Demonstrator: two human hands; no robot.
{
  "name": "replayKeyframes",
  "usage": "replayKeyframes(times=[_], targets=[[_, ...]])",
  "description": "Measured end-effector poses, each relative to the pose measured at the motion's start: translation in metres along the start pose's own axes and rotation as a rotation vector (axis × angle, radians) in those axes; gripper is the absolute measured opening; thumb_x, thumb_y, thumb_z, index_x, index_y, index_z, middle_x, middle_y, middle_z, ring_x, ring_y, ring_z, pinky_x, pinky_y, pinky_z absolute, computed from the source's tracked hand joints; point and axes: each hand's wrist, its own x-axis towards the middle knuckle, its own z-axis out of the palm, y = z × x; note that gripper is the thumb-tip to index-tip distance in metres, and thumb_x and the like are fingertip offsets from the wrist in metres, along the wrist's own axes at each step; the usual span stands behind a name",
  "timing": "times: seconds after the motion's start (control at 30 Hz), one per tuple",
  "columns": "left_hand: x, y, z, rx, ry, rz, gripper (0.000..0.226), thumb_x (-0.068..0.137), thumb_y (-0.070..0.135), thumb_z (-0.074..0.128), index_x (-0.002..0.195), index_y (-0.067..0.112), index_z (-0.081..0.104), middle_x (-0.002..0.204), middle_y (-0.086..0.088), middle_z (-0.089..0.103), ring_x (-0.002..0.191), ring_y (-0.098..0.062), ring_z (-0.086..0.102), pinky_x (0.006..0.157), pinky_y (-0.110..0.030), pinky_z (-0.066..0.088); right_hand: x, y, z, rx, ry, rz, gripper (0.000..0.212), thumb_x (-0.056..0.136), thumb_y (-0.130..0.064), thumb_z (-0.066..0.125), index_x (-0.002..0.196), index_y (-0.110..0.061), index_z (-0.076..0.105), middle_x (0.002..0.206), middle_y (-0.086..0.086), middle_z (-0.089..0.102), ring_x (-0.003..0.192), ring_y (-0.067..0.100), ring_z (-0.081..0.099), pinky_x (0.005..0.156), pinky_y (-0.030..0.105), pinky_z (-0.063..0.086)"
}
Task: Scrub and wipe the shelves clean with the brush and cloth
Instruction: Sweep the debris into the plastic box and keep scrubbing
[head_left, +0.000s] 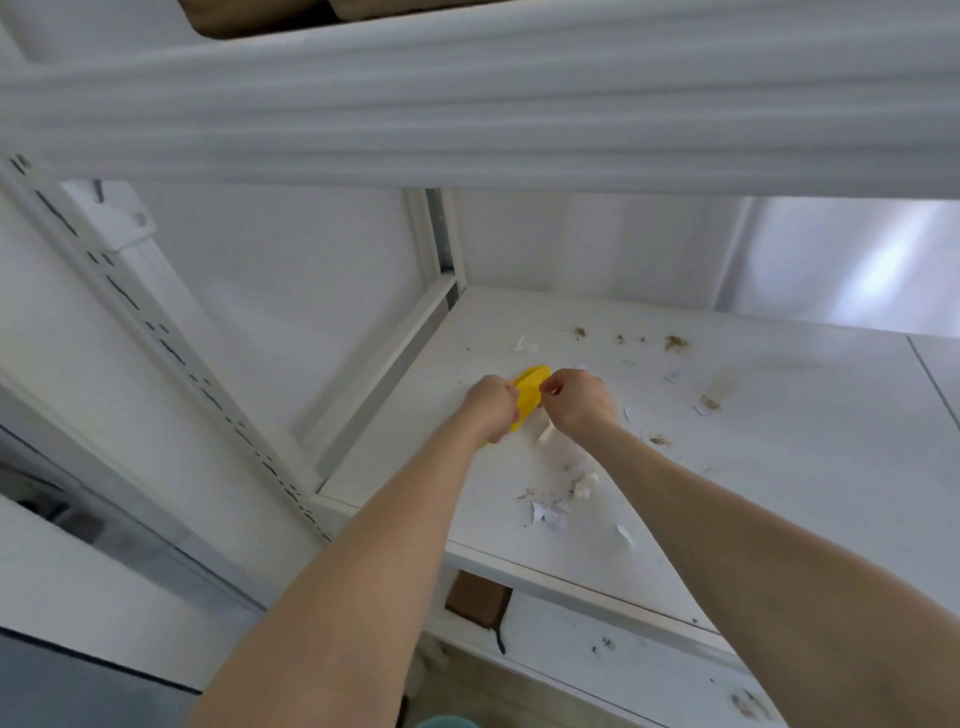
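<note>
A yellow brush is held just above the white shelf, near its back left corner. My left hand grips the brush from the left side. My right hand pinches the brush's right edge with curled fingers. Much of the brush is hidden between the two hands. Torn white paper scraps and brown crumbs are scattered across the shelf to the right of and in front of the hands. No cloth is in view.
The upper shelf's front beam crosses the top of the view. A slotted white upright runs down the left. A lower shelf with crumbs and a brown object shows below the front edge.
</note>
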Motion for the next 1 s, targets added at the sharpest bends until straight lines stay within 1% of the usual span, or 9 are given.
replayKeyframes(times=[0.1,0.17,0.23,0.3,0.4,0.67,0.8,0.9,1.0], targets=[[0.017,-0.006,-0.024,0.041,0.197,0.075,0.035,0.097,0.014,0.034,0.108,-0.010,0.058,0.095,-0.021,0.066,0.075,-0.035,0.063,0.060,-0.034,0.052,0.002,0.002,-0.006,0.008,0.013,-0.001,0.034,0.091,-0.015,0.049,0.122,-0.022,0.061,0.125,0.002,0.059,0.101,0.023,0.061,0.078,0.030,0.048],[0.034,-0.017,-0.043,0.030,0.322,0.055,0.040,0.100,0.021,0.034,0.120,-0.003,0.058,0.121,-0.025,0.060,0.107,-0.039,0.060,0.089,-0.043,0.049,0.004,0.005,-0.008,0.015,0.017,0.014,0.035,0.091,-0.014,0.050,0.123,-0.022,0.060,0.125,0.001,0.059,0.102,0.023,0.061,0.081,0.031,0.050],[0.053,-0.029,-0.055,0.017,0.356,0.021,0.046,0.102,0.030,0.033,0.130,0.000,0.054,0.133,-0.021,0.054,0.118,-0.037,0.054,0.098,-0.041,0.042,0.005,0.009,-0.010,0.010,0.032,0.033,0.035,0.091,-0.012,0.048,0.122,-0.023,0.061,0.124,0.000,0.059,0.100,0.022,0.061,0.079,0.030,0.050],[0.066,-0.039,-0.058,-0.002,0.338,-0.037,0.046,0.102,0.031,0.035,0.134,0.001,0.050,0.132,-0.019,0.055,0.112,-0.037,0.058,0.093,-0.043,0.046,0.005,0.014,-0.009,0.002,0.044,0.047,0.035,0.092,-0.011,0.047,0.121,-0.024,0.061,0.124,0.000,0.060,0.098,0.022,0.061,0.076,0.029,0.049],[0.063,-0.036,-0.041,-0.025,0.242,-0.112,0.035,0.098,0.011,0.038,0.130,0.000,0.049,0.110,-0.022,0.063,0.056,-0.027,0.051,0.049,-0.030,0.040,0.005,0.022,-0.008,-0.007,0.049,0.058,0.032,0.094,-0.012,0.048,0.121,-0.022,0.061,0.123,0.000,0.060,0.098,0.021,0.061,0.078,0.031,0.051],[0.011,0.024,0.022,-0.034,-0.196,0.005,0.018,0.099,0.013,0.029,0.098,0.011,0.047,0.071,-0.011,0.048,0.046,-0.017,0.034,0.041,-0.018,0.025,-0.002,0.020,-0.016,-0.063,0.072,0.067,0.033,0.090,-0.012,0.046,0.118,-0.021,0.062,0.120,0.003,0.061,0.096,0.024,0.061,0.074,0.031,0.051],[0.008,0.013,0.002,-0.062,-0.009,0.087,0.025,0.099,0.012,0.034,0.091,0.007,0.056,0.076,-0.011,0.061,0.051,-0.021,0.049,0.044,-0.024,0.037,-0.009,0.018,-0.022,-0.054,0.065,0.046,0.033,0.091,-0.012,0.048,0.120,-0.021,0.061,0.122,0.004,0.060,0.097,0.025,0.061,0.080,0.036,0.055],[0.018,-0.011,-0.029,0.007,0.256,0.035,0.033,0.099,0.014,0.036,0.111,-0.006,0.058,0.111,-0.024,0.064,0.096,-0.038,0.063,0.078,-0.042,0.052,-0.013,0.018,-0.026,-0.035,0.056,0.034,0.032,0.093,-0.012,0.047,0.122,-0.021,0.060,0.121,0.002,0.059,0.092,0.023,0.062,0.078,0.035,0.055],[0.030,-0.037,-0.049,0.048,0.386,-0.050,0.037,0.099,0.021,0.041,0.123,-0.004,0.056,0.125,-0.025,0.058,0.112,-0.038,0.057,0.091,-0.039,0.045,-0.019,0.023,-0.025,-0.044,0.040,0.024,0.032,0.094,-0.013,0.047,0.121,-0.021,0.061,0.122,0.001,0.060,0.091,0.022,0.062,0.076,0.032,0.054]])
